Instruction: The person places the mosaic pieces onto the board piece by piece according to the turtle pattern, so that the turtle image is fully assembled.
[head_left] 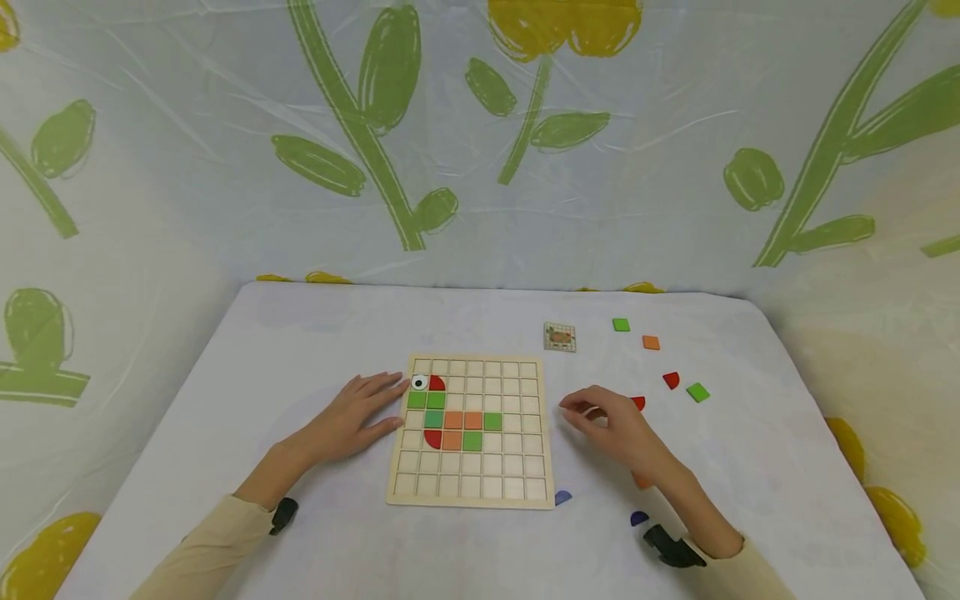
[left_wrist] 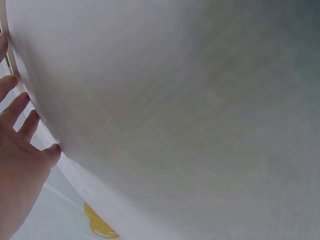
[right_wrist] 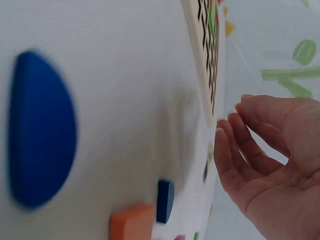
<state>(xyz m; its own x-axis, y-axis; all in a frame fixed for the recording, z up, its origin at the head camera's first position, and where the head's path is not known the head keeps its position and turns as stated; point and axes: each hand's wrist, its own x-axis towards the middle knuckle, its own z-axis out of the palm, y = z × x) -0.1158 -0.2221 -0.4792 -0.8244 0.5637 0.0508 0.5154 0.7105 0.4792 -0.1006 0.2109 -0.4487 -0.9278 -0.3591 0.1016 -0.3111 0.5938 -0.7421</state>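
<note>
A wooden grid board (head_left: 480, 503) lies on the table. Its upper left part holds a white eye tile (head_left: 419, 382), a red quarter-round tile (head_left: 437, 383), and several green and orange squares. Along the board's left edge my left hand (head_left: 352, 423) rests with fingers spread, fingertips and thumb right at the rim. My right hand (head_left: 615, 425) hovers just right of the board, fingers loosely bent toward the thumb. In the right wrist view nothing shows between those fingers (right_wrist: 235, 150). Partly behind that hand are a red piece (head_left: 638, 402) and an orange piece (head_left: 642, 481).
Behind the board lies a small pattern card (head_left: 560, 337). Loose to the right are green squares (head_left: 621, 325), an orange square (head_left: 651, 342) and a red quarter-round (head_left: 671, 381). Blue half-round pieces (head_left: 639, 518) lie near the right wrist and the board's lower right corner.
</note>
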